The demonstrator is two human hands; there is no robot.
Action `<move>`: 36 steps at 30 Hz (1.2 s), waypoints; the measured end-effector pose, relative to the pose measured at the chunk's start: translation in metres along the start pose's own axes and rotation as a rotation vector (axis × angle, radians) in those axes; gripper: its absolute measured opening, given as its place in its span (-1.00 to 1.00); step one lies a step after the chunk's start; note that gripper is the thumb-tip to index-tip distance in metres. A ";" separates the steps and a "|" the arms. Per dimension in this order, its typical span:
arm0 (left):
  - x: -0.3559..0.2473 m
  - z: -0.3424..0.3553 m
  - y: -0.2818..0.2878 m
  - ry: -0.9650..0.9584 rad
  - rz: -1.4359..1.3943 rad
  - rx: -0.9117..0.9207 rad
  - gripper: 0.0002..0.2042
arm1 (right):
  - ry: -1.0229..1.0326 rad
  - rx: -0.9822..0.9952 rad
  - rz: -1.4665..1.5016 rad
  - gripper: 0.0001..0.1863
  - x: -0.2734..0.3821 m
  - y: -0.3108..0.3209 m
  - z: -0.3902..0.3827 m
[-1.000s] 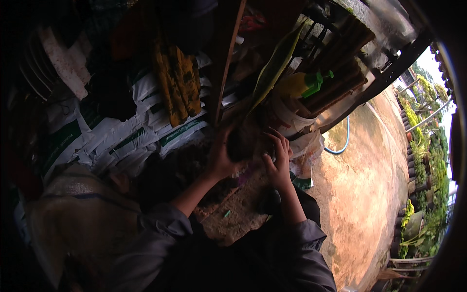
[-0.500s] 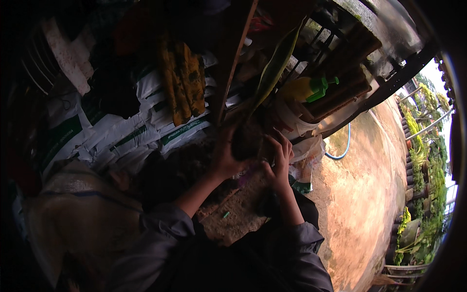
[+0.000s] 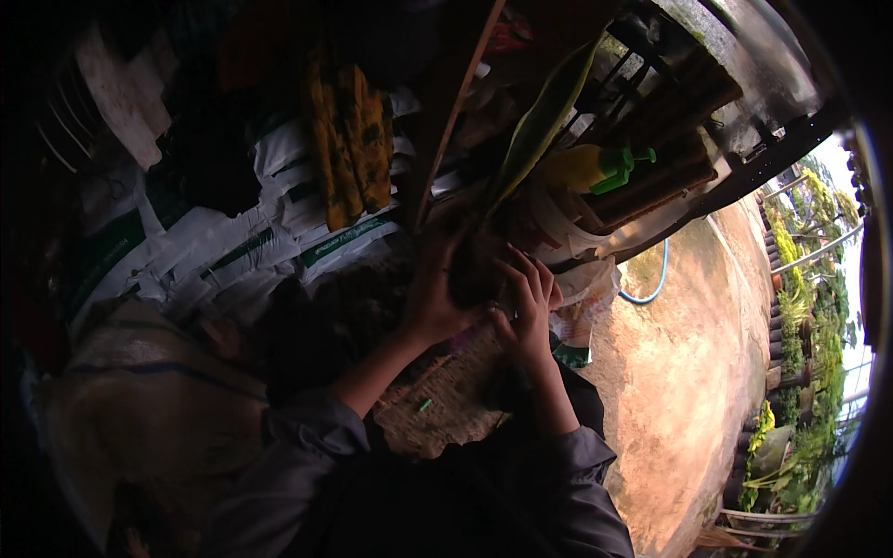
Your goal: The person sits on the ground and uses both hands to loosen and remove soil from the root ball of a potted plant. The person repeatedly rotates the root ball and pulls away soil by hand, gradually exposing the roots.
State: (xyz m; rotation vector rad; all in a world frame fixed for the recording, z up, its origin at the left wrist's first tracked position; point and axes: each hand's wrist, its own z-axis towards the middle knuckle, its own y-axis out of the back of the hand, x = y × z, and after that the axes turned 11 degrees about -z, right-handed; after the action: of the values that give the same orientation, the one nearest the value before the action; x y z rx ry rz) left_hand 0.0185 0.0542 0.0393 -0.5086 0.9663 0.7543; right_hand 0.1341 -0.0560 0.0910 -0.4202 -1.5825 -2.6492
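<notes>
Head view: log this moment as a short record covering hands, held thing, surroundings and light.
Left hand: cupped around the left side of a dark rounded clump
Right hand: at the clump's right side, fingers curled; grip too dark to tell
Plant: long green leaf above the clump
Up and right: white bucket, yellow bottle with green spray head
Left: white-and-green sacks, yellow patterned cloth
Far right: blue hose, sunlit ground
Light: dim around the hands

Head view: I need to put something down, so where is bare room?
The widest bare patch is the sunlit ground between the right sleeve and the plants. It is crowded ahead of the right hand, with a white bucket and yellow bottle, and at left, with white sacks.
</notes>
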 end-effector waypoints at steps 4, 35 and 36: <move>0.007 0.000 0.000 0.042 -0.045 -0.027 -0.09 | -0.048 -0.136 0.089 -0.35 0.001 -0.005 -0.001; -0.017 -0.015 -0.007 -0.233 0.410 0.108 -0.13 | -0.099 0.020 0.239 -0.50 -0.018 0.009 -0.013; -0.017 -0.015 -0.007 -0.221 0.394 0.112 -0.11 | -0.104 0.031 0.272 -0.50 -0.020 0.011 -0.013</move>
State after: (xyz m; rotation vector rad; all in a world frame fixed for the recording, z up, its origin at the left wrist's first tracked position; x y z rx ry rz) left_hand 0.0097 0.0339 0.0478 -0.1305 0.9045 1.0787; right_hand 0.1525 -0.0748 0.0899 -0.7255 -1.4694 -2.4318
